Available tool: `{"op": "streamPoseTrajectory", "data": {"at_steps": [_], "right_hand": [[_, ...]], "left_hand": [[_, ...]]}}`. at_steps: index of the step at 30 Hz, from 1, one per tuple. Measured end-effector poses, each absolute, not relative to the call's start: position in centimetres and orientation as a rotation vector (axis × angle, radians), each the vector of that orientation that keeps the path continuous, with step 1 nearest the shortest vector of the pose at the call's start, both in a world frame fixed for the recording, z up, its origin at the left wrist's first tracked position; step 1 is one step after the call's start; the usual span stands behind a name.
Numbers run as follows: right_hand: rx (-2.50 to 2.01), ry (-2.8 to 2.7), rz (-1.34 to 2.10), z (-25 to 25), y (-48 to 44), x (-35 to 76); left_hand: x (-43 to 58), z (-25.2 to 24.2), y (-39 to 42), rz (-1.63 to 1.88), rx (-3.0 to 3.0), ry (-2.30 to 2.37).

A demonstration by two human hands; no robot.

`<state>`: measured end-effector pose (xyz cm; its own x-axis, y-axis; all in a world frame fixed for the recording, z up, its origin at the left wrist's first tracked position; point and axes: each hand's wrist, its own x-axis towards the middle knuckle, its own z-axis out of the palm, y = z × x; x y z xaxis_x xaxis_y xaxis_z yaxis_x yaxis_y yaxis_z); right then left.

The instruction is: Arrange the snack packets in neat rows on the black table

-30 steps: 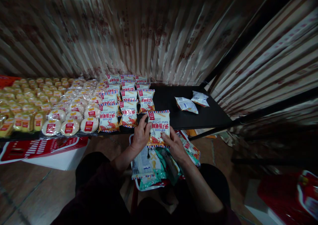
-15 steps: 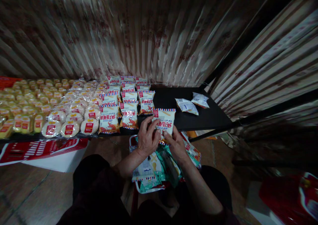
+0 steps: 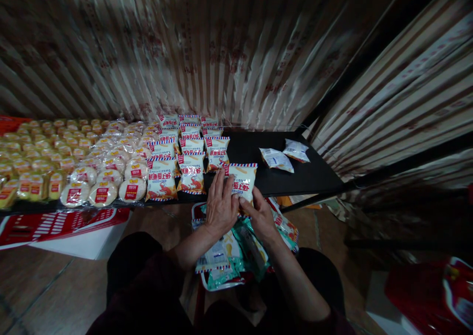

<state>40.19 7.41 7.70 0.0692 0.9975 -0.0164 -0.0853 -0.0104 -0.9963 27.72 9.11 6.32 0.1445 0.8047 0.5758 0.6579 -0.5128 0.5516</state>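
A white and orange snack packet [image 3: 243,180] with a striped top edge is held upright between my two hands at the shelf's front edge. My left hand [image 3: 220,202] presses along its left side, fingers stretched upward. From the lower right my right hand [image 3: 261,214] grips it, thumb on the front. To the left, matching packets stand in rows on the black shelf [image 3: 251,148]; the nearest is a front-row packet [image 3: 191,173]. Below my hands, a basket [image 3: 223,286] between my knees holds green packets [image 3: 254,249] and more snack packets, partly hidden by my arms.
Two packets [image 3: 277,159] lie flat on the shelf's right part. Wrapped round crackers [image 3: 103,192] and small yellow cakes [image 3: 37,165] fill the left. A patterned curtain [image 3: 221,54] hangs behind. Dark frame bars [image 3: 369,177] slant at right. A red basket [image 3: 62,224] sits under the shelf.
The held packet has shifted slightly left, and my left fingers have moved up along its side. The packets on the shelf keep their places.
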Motion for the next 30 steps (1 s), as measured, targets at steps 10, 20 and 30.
{"op": "streamPoseTrajectory", "data": {"at_steps": [10,20,30], "right_hand": [[-1.207,-1.135,1.143,7.4,7.4,40.4],[-1.224,-1.242,1.05,9.2,6.8,39.6],[-1.335,-1.454,0.769,9.2,6.9,39.2]], "left_hand": [[28.1,6.9,8.7,1.36,2.14,1.407],[28.2,7.2,8.7,1.421,1.801,1.335],[27.9,7.6,8.6,1.394,1.236,1.064]]}}
